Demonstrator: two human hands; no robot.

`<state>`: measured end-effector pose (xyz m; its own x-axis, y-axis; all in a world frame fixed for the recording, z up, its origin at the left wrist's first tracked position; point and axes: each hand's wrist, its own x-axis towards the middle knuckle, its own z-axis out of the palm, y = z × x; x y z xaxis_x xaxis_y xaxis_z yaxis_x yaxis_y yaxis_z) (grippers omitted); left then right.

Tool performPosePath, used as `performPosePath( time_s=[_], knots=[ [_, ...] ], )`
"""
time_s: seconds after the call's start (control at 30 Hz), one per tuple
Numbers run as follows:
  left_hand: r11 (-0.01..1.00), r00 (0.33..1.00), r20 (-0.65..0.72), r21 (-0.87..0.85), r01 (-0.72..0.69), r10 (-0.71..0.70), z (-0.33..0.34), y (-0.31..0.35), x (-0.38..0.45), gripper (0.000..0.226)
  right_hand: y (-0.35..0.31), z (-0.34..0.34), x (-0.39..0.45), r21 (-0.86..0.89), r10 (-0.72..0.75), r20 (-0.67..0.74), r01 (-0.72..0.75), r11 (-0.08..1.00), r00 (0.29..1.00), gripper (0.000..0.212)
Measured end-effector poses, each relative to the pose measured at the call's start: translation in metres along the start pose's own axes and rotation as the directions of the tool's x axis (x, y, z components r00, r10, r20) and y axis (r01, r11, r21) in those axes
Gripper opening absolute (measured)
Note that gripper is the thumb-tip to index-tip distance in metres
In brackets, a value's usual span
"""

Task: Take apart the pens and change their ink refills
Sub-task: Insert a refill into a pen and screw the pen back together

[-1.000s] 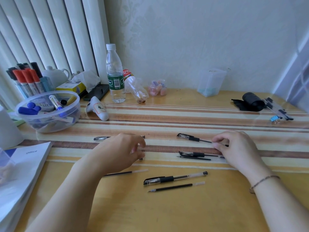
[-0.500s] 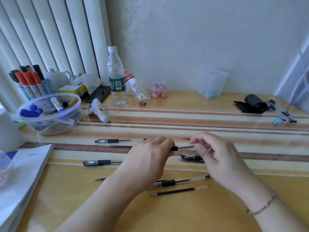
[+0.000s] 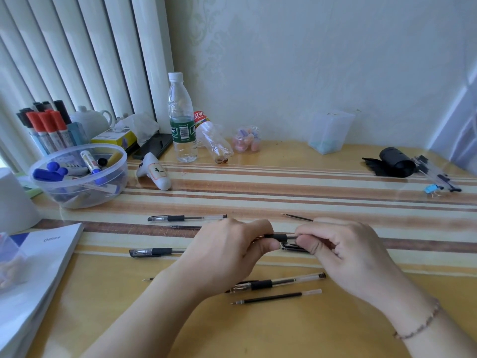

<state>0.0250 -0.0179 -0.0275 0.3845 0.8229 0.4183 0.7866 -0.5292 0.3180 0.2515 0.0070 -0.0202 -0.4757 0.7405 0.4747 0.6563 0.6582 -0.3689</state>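
My left hand (image 3: 227, 257) and my right hand (image 3: 343, 251) meet over the striped mat, each gripping one end of a black-grip pen (image 3: 280, 237) held level between them. Under the hands lies another pen (image 3: 294, 248), mostly hidden. Two capped pens lie to the left (image 3: 185, 217) (image 3: 154, 251). Nearer me are a clear pen (image 3: 281, 281) and a loose refill (image 3: 276, 297). Another loose refill (image 3: 296, 217) lies beyond my right hand, and a thin one (image 3: 183, 226) sits by the far capped pen.
A clear bowl of markers (image 3: 77, 174) and a marker holder (image 3: 49, 130) stand at the left, with a book stack (image 3: 33, 270) near me. A water bottle (image 3: 180, 120), a tipped bottle (image 3: 214, 138), a clear box (image 3: 330, 133) and a black roll (image 3: 395, 161) line the back.
Both hands left the table and came together at the middle. They now hold one pen between them, closer together than half a second ago.
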Motion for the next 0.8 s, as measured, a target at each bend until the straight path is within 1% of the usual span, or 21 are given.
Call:
performPosePath(
  time_s=[0.1, 0.17, 0.23, 0.37, 0.5, 0.57, 0.63, 0.7, 0.73, 0.8],
  knots=[
    [0.999, 0.999, -0.041, -0.034, -0.019, 0.018, -0.003, 0.002, 0.002, 0.025, 0.005, 0.000, -0.003, 0.062, 0.084, -0.031, -0.082, 0.995, 0.996, 0.046],
    [0.996, 0.998, -0.061, -0.089, -0.015, 0.010, -0.003, 0.003, 0.002, 0.026, 0.006, -0.001, -0.003, 0.062, 0.109, -0.029, -0.107, 0.992, 0.994, 0.049],
    [0.987, 0.996, -0.081, -0.162, 0.009, -0.023, -0.003, 0.004, 0.003, 0.030, 0.003, 0.000, -0.002, 0.045, 0.069, -0.080, -0.066, 0.997, 0.994, 0.040],
    [0.972, 0.991, -0.105, -0.226, 0.058, -0.084, -0.001, 0.003, 0.003, 0.037, -0.007, 0.003, -0.001, 0.040, -0.011, -0.220, 0.020, 0.999, 0.975, 0.015],
    [0.950, 0.989, -0.078, -0.294, 0.100, -0.128, -0.001, 0.002, 0.004, 0.040, -0.011, 0.003, -0.003, 0.020, -0.066, -0.327, 0.076, 0.997, 0.943, 0.010],
    [0.925, 0.989, -0.052, -0.364, 0.112, -0.140, -0.003, 0.001, 0.004, 0.042, -0.011, 0.004, -0.002, 0.004, -0.094, -0.371, 0.102, 0.995, 0.924, 0.010],
    [0.900, 0.990, -0.017, -0.420, 0.118, -0.138, -0.004, 0.000, 0.004, 0.044, -0.008, 0.007, -0.001, -0.011, -0.117, -0.402, 0.123, 0.992, 0.908, 0.005],
    [0.897, 0.992, 0.009, -0.426, 0.119, -0.128, -0.005, 0.001, 0.004, 0.046, -0.008, 0.007, 0.000, 0.005, -0.115, -0.388, 0.127, 0.992, 0.914, 0.011],
    [0.903, 0.992, 0.007, -0.414, 0.114, -0.122, -0.005, 0.002, 0.004, 0.046, -0.008, 0.007, -0.001, 0.020, -0.104, -0.344, 0.118, 0.993, 0.933, 0.014],
    [0.923, 0.993, -0.026, -0.373, 0.095, -0.113, -0.005, 0.000, 0.004, 0.046, -0.011, 0.004, -0.001, -0.005, -0.053, -0.179, 0.053, 0.999, 0.982, 0.027]
  ],
)
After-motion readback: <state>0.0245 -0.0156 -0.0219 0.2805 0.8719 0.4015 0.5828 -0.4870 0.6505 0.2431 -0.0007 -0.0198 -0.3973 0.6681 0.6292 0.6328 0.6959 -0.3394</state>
